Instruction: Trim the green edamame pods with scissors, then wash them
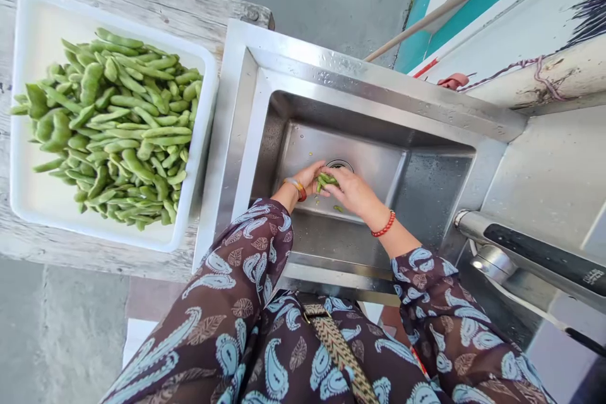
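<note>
Both hands are low inside the stainless steel sink (369, 104), close together near its drain (341, 163). Between them is a small bunch of green edamame pods (326, 181). My left hand (308, 178) is closed around the pods from the left. My right hand (353, 190) closes over them from the right, with its fingertips partly hidden. A loose green piece (338, 208) and a few small bits lie on the sink floor beneath the hands. At the left, a white plastic tray (192, 214) holds a large heap of edamame pods (127, 129).
The tray stands on a weathered wooden bench (199, 6) against the sink's left side. A metal faucet (521, 249) reaches in from the right. Behind the sink, a wooden pole (454, 3) leans diagonally beside a pale pipe (530, 83). Concrete floor (293, 0) lies beyond.
</note>
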`<state>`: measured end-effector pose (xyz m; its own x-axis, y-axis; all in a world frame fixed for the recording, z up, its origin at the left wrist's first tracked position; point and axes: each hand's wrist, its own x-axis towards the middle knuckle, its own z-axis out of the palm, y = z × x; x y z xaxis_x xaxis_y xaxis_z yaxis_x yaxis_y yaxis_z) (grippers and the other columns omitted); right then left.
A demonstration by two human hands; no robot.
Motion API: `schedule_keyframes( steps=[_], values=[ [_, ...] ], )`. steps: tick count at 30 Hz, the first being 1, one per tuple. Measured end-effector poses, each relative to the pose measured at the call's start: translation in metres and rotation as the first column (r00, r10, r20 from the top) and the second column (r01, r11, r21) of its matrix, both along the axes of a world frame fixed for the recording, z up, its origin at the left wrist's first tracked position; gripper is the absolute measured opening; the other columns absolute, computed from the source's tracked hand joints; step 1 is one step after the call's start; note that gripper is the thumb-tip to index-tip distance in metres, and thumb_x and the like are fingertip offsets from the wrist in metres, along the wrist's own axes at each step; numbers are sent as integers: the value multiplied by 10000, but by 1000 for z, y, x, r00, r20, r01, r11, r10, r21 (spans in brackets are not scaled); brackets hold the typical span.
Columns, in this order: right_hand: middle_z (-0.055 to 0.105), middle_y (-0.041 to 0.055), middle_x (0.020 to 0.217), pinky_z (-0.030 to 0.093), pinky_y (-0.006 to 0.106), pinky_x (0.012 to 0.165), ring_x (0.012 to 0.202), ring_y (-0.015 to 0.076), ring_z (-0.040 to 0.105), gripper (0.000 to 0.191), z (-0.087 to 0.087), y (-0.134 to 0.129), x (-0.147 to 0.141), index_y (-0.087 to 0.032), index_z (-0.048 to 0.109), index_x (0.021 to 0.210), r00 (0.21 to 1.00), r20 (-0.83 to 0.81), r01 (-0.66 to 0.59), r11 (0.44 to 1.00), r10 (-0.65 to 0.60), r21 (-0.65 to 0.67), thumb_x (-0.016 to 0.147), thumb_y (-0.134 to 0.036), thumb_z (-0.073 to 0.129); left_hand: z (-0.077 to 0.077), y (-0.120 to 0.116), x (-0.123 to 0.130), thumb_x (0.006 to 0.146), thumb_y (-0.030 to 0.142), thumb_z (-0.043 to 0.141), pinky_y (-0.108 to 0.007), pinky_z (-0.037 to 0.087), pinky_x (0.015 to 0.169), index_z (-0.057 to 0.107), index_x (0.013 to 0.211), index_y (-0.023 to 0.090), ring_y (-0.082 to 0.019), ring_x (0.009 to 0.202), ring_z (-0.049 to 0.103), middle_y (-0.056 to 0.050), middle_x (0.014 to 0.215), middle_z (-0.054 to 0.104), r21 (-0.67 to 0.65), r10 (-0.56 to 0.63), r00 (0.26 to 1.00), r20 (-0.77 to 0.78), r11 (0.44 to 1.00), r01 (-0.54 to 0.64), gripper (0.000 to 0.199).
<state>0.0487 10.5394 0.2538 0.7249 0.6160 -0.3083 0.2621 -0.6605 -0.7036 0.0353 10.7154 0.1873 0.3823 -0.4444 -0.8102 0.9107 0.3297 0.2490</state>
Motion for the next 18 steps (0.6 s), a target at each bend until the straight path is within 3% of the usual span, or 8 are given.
schedule_keyframes(
  steps=[2,5,8,12,15,18],
  values=[
    [674,96,1188,510,341,924,1051,212,643,374,2,0,1,-219,559,1334,1000,-18,-1,999,2,44,1012,-358,432,2,1,-1,940,533,457,-337,587,595,619,833,142,-200,633,696,-87,729,710,-96,26,999,-24,995,-28,437],
    [698,81,1166,514,300,900,1010,178,671,399,-19,-10,7,-204,604,1282,987,-116,86,974,-111,-208,1050,-292,291,1,5,-1,882,465,618,-311,588,586,618,820,123,-233,709,735,-96,771,716,-123,-25,999,41,992,30,347],
    [727,121,1076,507,312,871,1000,222,680,312,-53,-13,6,-161,706,1082,975,-167,64,909,-144,-413,1007,-265,422,-1,7,0,778,282,777,-268,575,586,613,816,114,-218,715,740,-64,740,699,-44,-13,995,97,999,18,238],
    [713,204,1081,489,337,869,1017,277,671,204,-87,0,-5,-110,724,994,971,-187,34,859,-149,-510,912,-255,606,-2,7,1,744,112,780,-181,480,512,629,885,96,-160,648,715,-45,693,676,94,20,992,128,995,-32,207],
    [717,175,1078,470,301,885,1019,250,662,174,-92,-1,-6,-124,712,1022,972,-191,19,855,-137,-519,898,-184,605,1,6,3,748,73,750,-160,364,428,643,989,99,-138,583,688,-16,670,647,161,51,990,130,984,-71,265],
    [709,138,1105,470,287,894,1019,226,649,214,-86,-19,2,-143,690,1068,978,-176,7,859,-113,-512,917,-143,539,2,5,5,746,77,750,-161,306,402,654,986,106,-124,557,665,-11,663,630,208,40,995,94,976,-59,260]
  ],
)
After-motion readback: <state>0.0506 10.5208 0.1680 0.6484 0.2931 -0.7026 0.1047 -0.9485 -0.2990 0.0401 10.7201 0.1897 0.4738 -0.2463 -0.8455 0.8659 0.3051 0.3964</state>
